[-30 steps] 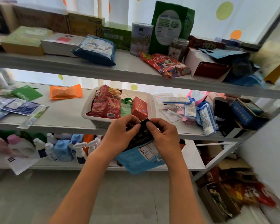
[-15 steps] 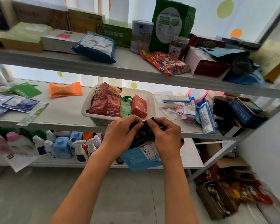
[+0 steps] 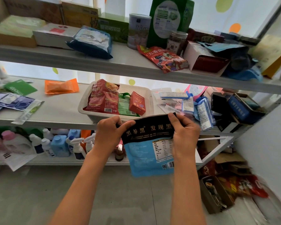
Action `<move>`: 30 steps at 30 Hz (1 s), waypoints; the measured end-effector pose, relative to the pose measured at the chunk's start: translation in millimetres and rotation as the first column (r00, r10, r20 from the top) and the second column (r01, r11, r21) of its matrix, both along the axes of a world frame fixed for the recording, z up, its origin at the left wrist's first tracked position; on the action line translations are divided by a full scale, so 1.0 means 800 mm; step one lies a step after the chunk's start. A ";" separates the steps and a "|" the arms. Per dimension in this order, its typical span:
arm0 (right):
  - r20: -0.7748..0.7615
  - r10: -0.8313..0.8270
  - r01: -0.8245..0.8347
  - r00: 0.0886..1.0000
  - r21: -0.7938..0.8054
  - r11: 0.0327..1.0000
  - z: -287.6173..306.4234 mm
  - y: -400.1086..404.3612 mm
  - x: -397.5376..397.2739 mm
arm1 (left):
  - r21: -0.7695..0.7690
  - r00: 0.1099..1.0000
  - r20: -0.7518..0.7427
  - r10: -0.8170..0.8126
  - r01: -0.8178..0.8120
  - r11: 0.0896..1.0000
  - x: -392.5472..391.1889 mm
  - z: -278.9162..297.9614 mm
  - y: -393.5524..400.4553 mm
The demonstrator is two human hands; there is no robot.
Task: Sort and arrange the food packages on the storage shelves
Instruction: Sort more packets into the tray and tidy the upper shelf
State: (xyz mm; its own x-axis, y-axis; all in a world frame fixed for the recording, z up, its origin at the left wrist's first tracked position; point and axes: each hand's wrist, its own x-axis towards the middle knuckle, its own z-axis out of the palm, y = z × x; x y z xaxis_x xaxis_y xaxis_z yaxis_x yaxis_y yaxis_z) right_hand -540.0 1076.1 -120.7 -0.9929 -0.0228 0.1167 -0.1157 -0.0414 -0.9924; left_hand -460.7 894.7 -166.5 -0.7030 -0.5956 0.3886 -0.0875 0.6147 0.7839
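Observation:
A flat pouch (image 3: pixel 149 143), black on top with gold characters and light blue below, hangs in front of the middle shelf (image 3: pixel 58 111). My left hand (image 3: pixel 110 135) pinches its top left corner and my right hand (image 3: pixel 184 135) pinches its top right corner, stretching the top edge flat. Just behind it a white basket (image 3: pixel 86 101) holds a red noodle bag (image 3: pixel 104 96), a green pack (image 3: pixel 125 104) and a small red box (image 3: pixel 137 103). On the top shelf (image 3: pixel 120 62) lie a blue bag (image 3: pixel 92 41) and a red snack bag (image 3: pixel 164 59).
The top shelf also carries boxes, a tin (image 3: pixel 139 31), a tall green bag (image 3: pixel 169 20) and a jar (image 3: pixel 176 40). An orange pouch (image 3: pixel 61 86) and sachets lie left on the middle shelf. Spray bottles (image 3: pixel 60 145) fill the bottom shelf. A cardboard box (image 3: pixel 216 194) of packets sits on the floor.
Both hands have moved apart along the pouch's top edge, unfolding and spreading it wide, so the black band with its gold characters now shows.

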 end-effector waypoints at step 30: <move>0.256 0.145 -0.119 0.956 -0.114 0.986 -0.057 -0.130 -0.038 | 0.768 0.901 0.085 -0.425 0.212 0.604 0.008 -0.055 -0.118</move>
State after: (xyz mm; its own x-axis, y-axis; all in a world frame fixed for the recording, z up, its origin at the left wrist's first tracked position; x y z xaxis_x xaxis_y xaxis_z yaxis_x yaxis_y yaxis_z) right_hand -570.6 972.0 -166.2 -0.9777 -0.1569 -0.1396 0.1613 -0.1354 -0.9776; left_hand -454.0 800.4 -210.8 -0.9069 -0.3227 -0.2708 -0.2448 -0.1195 0.9622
